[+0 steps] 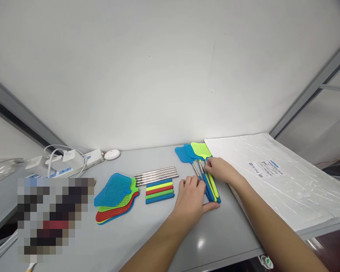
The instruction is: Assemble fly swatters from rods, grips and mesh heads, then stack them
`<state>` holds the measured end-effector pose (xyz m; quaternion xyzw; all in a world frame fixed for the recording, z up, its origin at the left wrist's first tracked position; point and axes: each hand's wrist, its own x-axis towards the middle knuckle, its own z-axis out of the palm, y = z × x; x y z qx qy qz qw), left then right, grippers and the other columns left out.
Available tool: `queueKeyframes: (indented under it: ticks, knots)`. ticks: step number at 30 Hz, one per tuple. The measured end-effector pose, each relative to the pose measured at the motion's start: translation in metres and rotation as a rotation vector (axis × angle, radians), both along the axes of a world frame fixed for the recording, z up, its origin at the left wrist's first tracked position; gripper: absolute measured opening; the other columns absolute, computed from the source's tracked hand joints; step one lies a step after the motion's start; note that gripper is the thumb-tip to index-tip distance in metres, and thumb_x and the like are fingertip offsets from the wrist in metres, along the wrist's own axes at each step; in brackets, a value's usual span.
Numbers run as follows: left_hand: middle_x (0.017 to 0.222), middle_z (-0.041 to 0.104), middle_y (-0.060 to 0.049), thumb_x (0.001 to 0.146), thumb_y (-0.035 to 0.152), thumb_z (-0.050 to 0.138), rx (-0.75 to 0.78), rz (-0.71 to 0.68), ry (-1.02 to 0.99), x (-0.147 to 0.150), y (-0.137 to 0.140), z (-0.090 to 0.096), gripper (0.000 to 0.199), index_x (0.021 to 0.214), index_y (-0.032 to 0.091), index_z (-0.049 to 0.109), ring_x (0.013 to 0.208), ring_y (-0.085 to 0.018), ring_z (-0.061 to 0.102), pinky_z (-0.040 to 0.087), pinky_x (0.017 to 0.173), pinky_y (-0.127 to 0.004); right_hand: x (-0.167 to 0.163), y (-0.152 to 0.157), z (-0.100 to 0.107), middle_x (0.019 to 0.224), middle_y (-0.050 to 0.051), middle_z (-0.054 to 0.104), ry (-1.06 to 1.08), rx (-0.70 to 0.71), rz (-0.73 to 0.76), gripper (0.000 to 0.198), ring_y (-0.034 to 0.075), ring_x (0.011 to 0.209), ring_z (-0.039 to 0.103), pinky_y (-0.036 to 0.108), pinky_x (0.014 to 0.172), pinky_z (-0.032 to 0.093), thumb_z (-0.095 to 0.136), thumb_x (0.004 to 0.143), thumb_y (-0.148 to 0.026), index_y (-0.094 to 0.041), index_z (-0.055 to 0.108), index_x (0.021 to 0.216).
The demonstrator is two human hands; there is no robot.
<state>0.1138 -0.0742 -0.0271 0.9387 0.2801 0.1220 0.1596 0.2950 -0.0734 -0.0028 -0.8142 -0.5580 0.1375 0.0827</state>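
Observation:
Several assembled fly swatters lie side by side on the grey table, with blue and yellow-green mesh heads at the back and blue and yellow grips toward me. My left hand rests left of the grips, fingers apart and slightly bent, its thumb stretched along their near ends. On the right, my right hand has its fingers curled at the shaft of the yellow-green swatter, just below the head. Left of my hands are loose coloured grips in a row, metal rods behind them, and a pile of loose swatter heads.
A white wrapped package with a label covers the table's right side. At the back left stand a power strip with plugs and cables, and a white oval device. A pixelated area hides the left front. The wall rises behind.

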Motion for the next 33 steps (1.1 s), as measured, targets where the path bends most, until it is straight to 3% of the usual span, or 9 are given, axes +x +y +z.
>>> queueKeyframes:
  ticks: [7, 11, 15, 18, 21, 24, 29, 33]
  knots:
    - [0.098, 0.054, -0.005, 0.072, 0.067, 0.062, -0.034, -0.01, -0.033, -0.003, 0.001, 0.001, 0.049, 0.084, 0.021, 0.057, 0.096, -0.025, 0.048, 0.038, 0.081, -0.039, 0.002, 0.003, -0.007, 0.075, 0.008, 0.067, -0.036, 0.014, -0.017, 0.019, 0.018, 0.068, 0.059, 0.025, 0.054, 0.028, 0.046, 0.086, -0.026, -0.018, 0.059, 0.074]
    - [0.097, 0.055, -0.006, 0.072, 0.07, 0.06, -0.001, -0.075, -0.08, -0.015, 0.0, 0.014, 0.051, 0.084, 0.02, 0.056, 0.094, -0.024, 0.049, 0.041, 0.078, -0.035, 0.003, 0.0, -0.004, 0.071, 0.007, 0.065, -0.055, 0.037, -0.014, 0.025, 0.018, 0.065, 0.058, 0.026, 0.055, 0.029, 0.042, 0.089, -0.031, -0.02, 0.055, 0.07]
    - [0.097, 0.056, -0.006, 0.08, 0.062, 0.058, 0.103, -0.091, -0.118, -0.05, 0.012, 0.034, 0.043, 0.086, 0.02, 0.056, 0.095, -0.022, 0.05, 0.042, 0.081, -0.034, -0.009, -0.005, 0.004, 0.066, 0.005, 0.063, -0.073, 0.064, 0.014, 0.03, 0.019, 0.061, 0.057, 0.027, 0.054, 0.029, 0.036, 0.092, -0.037, -0.022, 0.049, 0.068]
    - [0.101, 0.057, -0.006, 0.085, 0.051, 0.059, 0.125, 0.043, -0.133, -0.097, 0.026, 0.04, 0.031, 0.088, 0.02, 0.056, 0.099, -0.022, 0.05, 0.042, 0.085, -0.035, -0.03, -0.005, 0.008, 0.064, 0.004, 0.061, -0.094, 0.064, 0.072, 0.033, 0.019, 0.056, 0.055, 0.027, 0.05, 0.027, 0.034, 0.093, -0.044, -0.023, 0.047, 0.071]
    - [0.106, 0.057, -0.005, 0.087, 0.045, 0.058, 0.084, 0.247, -0.161, -0.144, 0.029, 0.032, 0.025, 0.088, 0.021, 0.056, 0.101, -0.022, 0.05, 0.042, 0.086, -0.036, -0.058, 0.007, 0.01, 0.065, 0.003, 0.062, -0.123, 0.057, 0.247, 0.029, 0.019, 0.056, 0.055, 0.027, 0.049, 0.026, 0.037, 0.093, -0.044, -0.024, 0.05, 0.076]
    - [0.113, 0.056, -0.006, 0.088, 0.042, 0.058, 0.034, 0.343, -0.204, -0.167, 0.015, 0.015, 0.021, 0.093, 0.022, 0.058, 0.104, -0.023, 0.049, 0.042, 0.089, -0.038, -0.091, 0.037, 0.01, 0.069, 0.004, 0.064, -0.121, 0.039, 0.474, 0.024, 0.019, 0.059, 0.056, 0.027, 0.051, 0.027, 0.042, 0.092, -0.039, -0.024, 0.057, 0.081]
    - [0.12, 0.054, -0.006, 0.085, 0.042, 0.061, 0.068, 0.321, -0.194, -0.166, -0.009, -0.006, 0.029, 0.108, 0.024, 0.058, 0.107, -0.026, 0.048, 0.041, 0.092, -0.042, -0.136, 0.097, 0.01, 0.076, 0.003, 0.067, -0.05, 0.005, 0.684, 0.018, 0.017, 0.065, 0.057, 0.025, 0.053, 0.029, 0.052, 0.088, -0.036, -0.024, 0.065, 0.086]
    - [0.124, 0.052, -0.006, 0.087, 0.037, 0.058, 0.08, 0.384, -0.199, -0.167, -0.009, -0.01, 0.027, 0.112, 0.026, 0.058, 0.108, -0.026, 0.046, 0.042, 0.09, -0.042, -0.155, 0.118, 0.008, 0.073, 0.001, 0.066, 0.001, -0.042, 0.742, 0.022, 0.015, 0.059, 0.054, 0.025, 0.051, 0.029, 0.057, 0.084, -0.043, -0.025, 0.069, 0.086]
